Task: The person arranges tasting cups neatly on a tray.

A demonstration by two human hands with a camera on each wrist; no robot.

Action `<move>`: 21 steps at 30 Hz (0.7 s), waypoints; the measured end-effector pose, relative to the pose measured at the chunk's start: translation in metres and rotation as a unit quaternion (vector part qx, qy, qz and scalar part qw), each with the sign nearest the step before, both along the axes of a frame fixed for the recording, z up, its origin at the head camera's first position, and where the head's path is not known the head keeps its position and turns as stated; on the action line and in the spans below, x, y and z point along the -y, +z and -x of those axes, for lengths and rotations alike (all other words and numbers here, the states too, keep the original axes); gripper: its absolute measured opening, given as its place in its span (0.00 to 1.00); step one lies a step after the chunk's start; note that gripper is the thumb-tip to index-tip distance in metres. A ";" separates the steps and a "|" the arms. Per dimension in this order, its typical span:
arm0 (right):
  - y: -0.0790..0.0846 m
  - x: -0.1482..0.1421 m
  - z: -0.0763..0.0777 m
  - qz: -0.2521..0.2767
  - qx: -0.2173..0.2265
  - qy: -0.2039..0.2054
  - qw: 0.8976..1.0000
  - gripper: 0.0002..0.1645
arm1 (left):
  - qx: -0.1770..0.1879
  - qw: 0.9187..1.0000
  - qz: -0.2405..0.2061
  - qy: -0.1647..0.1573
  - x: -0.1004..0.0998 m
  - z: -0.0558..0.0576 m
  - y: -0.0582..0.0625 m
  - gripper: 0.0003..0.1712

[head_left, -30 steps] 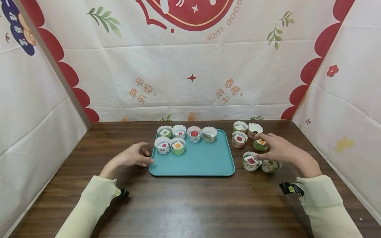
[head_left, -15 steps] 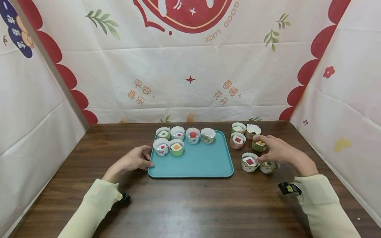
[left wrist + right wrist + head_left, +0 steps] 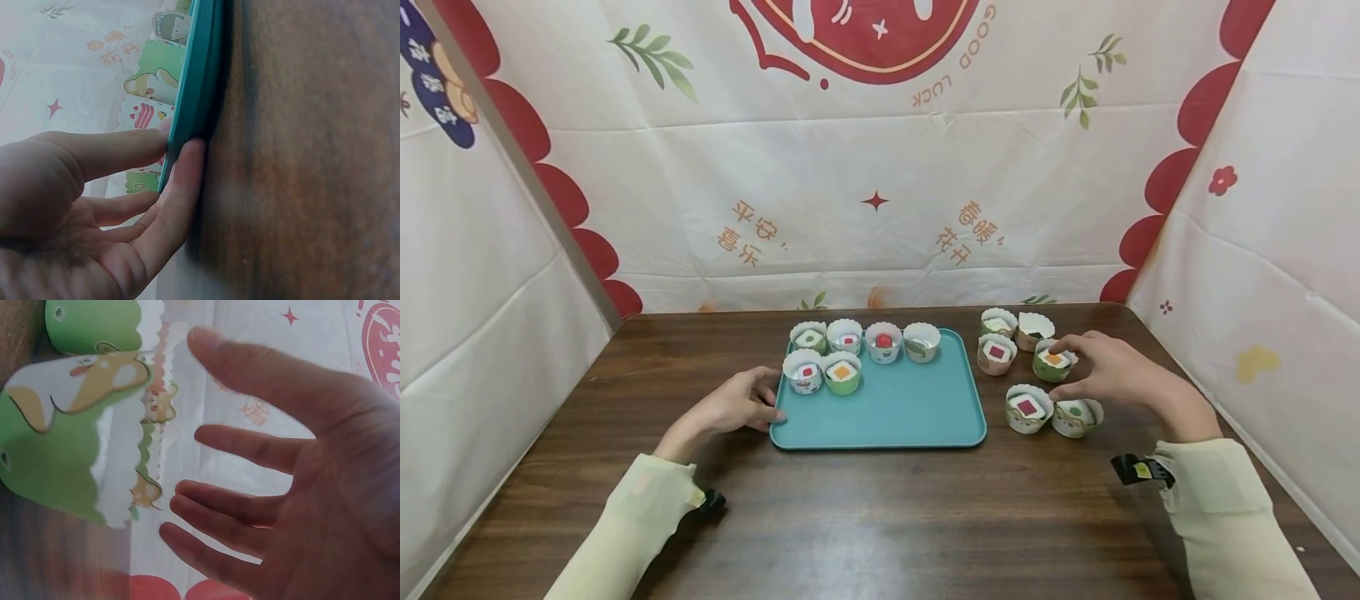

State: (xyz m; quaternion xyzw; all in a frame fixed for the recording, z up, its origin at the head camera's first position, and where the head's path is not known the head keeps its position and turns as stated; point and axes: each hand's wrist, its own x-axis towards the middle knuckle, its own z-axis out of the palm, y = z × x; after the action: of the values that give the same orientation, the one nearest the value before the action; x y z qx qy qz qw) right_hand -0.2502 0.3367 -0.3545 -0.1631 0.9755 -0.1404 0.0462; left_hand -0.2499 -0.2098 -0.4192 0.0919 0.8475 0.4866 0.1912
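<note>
My left hand (image 3: 726, 410) pinches the left rim of the teal tray (image 3: 917, 412), the thumb above and a finger (image 3: 181, 187) against its underside. On the tray stand several paper baking cups, including a green cup (image 3: 842, 377) with an orange-and-white piece and a cup (image 3: 883, 343) with a red piece. My right hand (image 3: 1120, 375) hovers over the cups right of the tray, fingers spread and holding nothing. Nearest it are a green cup (image 3: 1051, 367) with an orange-topped piece, a green-patterned cup (image 3: 1077, 418), and a cup (image 3: 1027, 410) with a red-topped piece.
Behind the right-hand group stand a pinkish cup (image 3: 996, 357), a green-patterned cup (image 3: 997, 322) and a brown cup (image 3: 1033, 330). The wooden table (image 3: 880, 525) ends at a hanging white printed cloth (image 3: 880, 150), with further cloth at both sides.
My left hand has closed from beside the tray onto its left rim. The right hand has shifted slightly right, so the orange-topped piece shows more. The cups stay in place.
</note>
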 end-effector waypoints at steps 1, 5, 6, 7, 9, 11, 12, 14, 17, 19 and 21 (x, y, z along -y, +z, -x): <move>0.001 -0.001 0.000 -0.002 0.000 -0.004 1.000 0.49 | -0.001 1.000 0.001 0.000 0.000 0.000 0.000 0.46; 0.005 -0.003 -0.002 -0.001 0.021 -0.014 1.000 0.50 | 0.000 1.000 0.003 0.005 0.001 0.000 -0.001 0.46; 0.005 -0.003 -0.002 -0.001 0.029 -0.013 0.999 0.50 | -0.002 1.000 0.004 0.001 0.001 0.000 -0.001 0.46; 0.006 -0.003 -0.003 0.001 0.038 -0.012 0.999 0.50 | -0.001 1.000 0.003 0.003 0.001 -0.001 -0.001 0.46; 0.005 -0.004 -0.003 0.004 0.053 -0.007 0.999 0.52 | -0.002 1.000 0.003 0.002 0.001 -0.001 0.000 0.46; 0.004 -0.004 -0.003 0.006 0.060 0.002 0.998 0.53 | -0.002 1.000 0.003 -0.001 0.001 -0.001 0.000 0.46; 0.003 -0.004 -0.003 0.008 0.061 0.006 0.998 0.53 | -0.003 1.000 0.004 -0.003 0.000 -0.001 0.000 0.46; 0.001 -0.004 -0.003 0.012 0.061 0.014 0.998 0.53 | -0.002 1.000 0.002 -0.002 0.000 -0.001 0.000 0.46; 0.001 -0.004 -0.003 0.013 0.061 0.017 0.998 0.53 | -0.002 1.000 0.006 0.001 0.000 0.001 -0.001 0.46; 0.002 -0.003 -0.004 0.012 0.063 0.015 0.998 0.52 | -0.001 1.000 0.006 0.001 0.000 0.002 -0.002 0.45; 0.004 -0.002 -0.005 0.010 0.063 0.017 0.998 0.52 | -0.001 1.000 0.007 0.001 0.001 0.003 -0.003 0.45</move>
State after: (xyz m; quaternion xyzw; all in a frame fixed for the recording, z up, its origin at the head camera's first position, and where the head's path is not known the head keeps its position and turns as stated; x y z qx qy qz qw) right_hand -0.2456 0.3391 -0.3509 -0.1706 0.9663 -0.1596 0.1079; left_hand -0.2525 -0.2106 -0.4220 0.0901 0.8513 0.4806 0.1905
